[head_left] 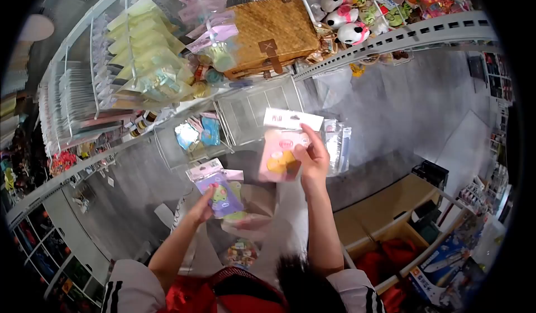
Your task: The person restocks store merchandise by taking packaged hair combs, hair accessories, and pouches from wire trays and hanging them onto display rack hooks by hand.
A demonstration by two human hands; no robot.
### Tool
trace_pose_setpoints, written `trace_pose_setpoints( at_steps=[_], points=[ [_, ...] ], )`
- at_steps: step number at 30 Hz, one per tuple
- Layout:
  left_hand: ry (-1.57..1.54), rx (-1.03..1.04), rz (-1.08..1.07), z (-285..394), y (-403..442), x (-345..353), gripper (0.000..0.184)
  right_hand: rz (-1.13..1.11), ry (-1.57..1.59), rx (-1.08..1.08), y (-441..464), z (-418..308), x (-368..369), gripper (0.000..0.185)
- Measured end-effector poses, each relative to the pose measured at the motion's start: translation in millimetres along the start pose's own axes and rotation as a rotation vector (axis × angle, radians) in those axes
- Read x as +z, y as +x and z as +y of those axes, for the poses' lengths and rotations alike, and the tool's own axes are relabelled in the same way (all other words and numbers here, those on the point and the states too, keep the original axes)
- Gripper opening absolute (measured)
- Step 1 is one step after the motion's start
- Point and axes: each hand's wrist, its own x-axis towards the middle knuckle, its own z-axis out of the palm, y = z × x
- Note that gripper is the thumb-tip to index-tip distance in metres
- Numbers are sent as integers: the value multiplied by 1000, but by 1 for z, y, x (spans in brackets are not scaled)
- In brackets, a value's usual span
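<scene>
My right hand (pixel 314 162) grips a flat pink packet (pixel 273 154) at its right edge. The packet has a yellow figure on the front and a white header with a hang hole. In my left hand (pixel 202 208), held lower and to the left, is a purple packet (pixel 228 200) with a green figure, its white header pointing up. Its contents cannot be made out. Below and behind the purple packet, a pinkish clear plastic bag (pixel 254 223) lies between my legs. Just right of the pink packet are several clear packets (pixel 338 145).
Ahead stands a rack with hanging yellow packets (pixel 148 50), a woven brown basket (pixel 273 28) and panda plush toys (pixel 352 32). Beneath it are a wire basket (pixel 259 109) and another holding blue packets (pixel 209 131). A wooden-topped cabinet (pixel 385 204) stands to my right.
</scene>
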Motion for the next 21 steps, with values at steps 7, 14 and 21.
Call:
trace_pose_setpoints(
  at_steps=[7, 14, 21],
  points=[
    [-23, 336, -79, 38, -58, 137, 54, -121, -273, -298, 67, -125, 17, 53],
    [-449, 553, -159, 5, -49, 238, 47, -231, -452, -468, 125, -132, 6, 51],
    [-404, 465, -89, 20, -53, 246, 46, -141, -569, -510, 148, -111, 9, 53]
  ],
)
